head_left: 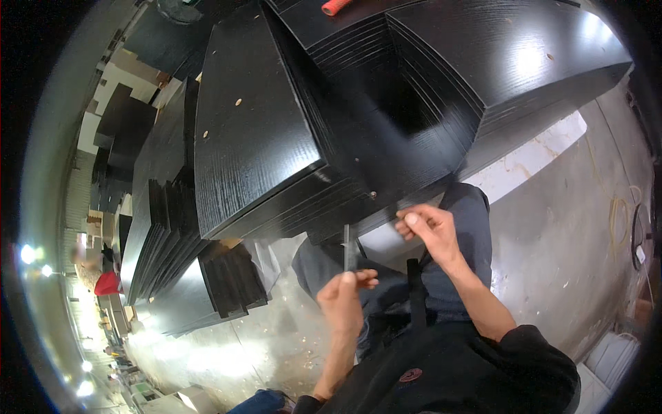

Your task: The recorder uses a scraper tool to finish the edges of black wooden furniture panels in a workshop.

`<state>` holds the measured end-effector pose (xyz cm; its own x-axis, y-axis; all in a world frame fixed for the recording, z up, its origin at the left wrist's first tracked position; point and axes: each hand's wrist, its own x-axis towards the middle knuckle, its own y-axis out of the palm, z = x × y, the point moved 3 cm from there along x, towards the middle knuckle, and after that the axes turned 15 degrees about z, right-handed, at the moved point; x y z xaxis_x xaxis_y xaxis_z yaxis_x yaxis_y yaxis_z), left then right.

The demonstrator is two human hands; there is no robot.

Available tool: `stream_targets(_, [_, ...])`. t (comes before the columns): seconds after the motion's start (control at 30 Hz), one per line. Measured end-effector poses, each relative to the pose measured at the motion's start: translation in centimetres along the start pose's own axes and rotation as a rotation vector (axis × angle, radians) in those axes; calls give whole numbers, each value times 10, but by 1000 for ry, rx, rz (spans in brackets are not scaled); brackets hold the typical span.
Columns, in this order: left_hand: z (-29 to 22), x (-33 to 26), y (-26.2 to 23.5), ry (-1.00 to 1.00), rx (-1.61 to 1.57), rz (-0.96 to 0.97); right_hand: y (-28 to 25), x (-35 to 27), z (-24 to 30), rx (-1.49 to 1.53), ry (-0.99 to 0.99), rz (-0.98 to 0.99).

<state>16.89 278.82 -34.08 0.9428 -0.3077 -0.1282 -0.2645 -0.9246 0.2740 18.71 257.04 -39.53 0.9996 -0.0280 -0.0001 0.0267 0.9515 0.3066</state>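
Pinching a blurred grey strip (pixel 348 252) upright, the left hand (pixel 340 301) is apart from the right hand (pixel 433 230), whose grip I cannot make out. Beyond, black wood-grain panels (pixel 258 148) flank a shadowed recess (pixel 412 103); a red tube (pixel 335 7) is cropped.

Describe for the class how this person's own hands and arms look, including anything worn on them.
The left hand and right hand are bare, without gloves. Both forearms are uncovered too, with no watch visible. The black right sleeve ends near the elbow; little of the dark left sleeve shows.
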Motion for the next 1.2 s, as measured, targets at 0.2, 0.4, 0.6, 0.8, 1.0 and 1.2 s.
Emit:
stream_targets(0.2, [0, 15, 31, -144, -140, 143, 14, 1, 29, 54, -22, 150])
stream_targets(0.4, [5, 22, 47, -176, -83, 240, 20, 11, 41, 26, -7, 139])
stream_targets(0.6, [16, 19, 46, -166, -34, 212, 20, 9, 34, -40, 3, 122])
stream_targets(0.8, [10, 21, 51, -133, -3, 177, 22, 11, 40, -70, 22, 110])
stream_targets(1.0, [14, 23, 51, -153, 57, 167, 18, 11, 32, -47, -30, 69])
stream_targets(1.2, [38, 21, 34, -215, 93, 179, 12, 14, 9, -92, 96, 101])
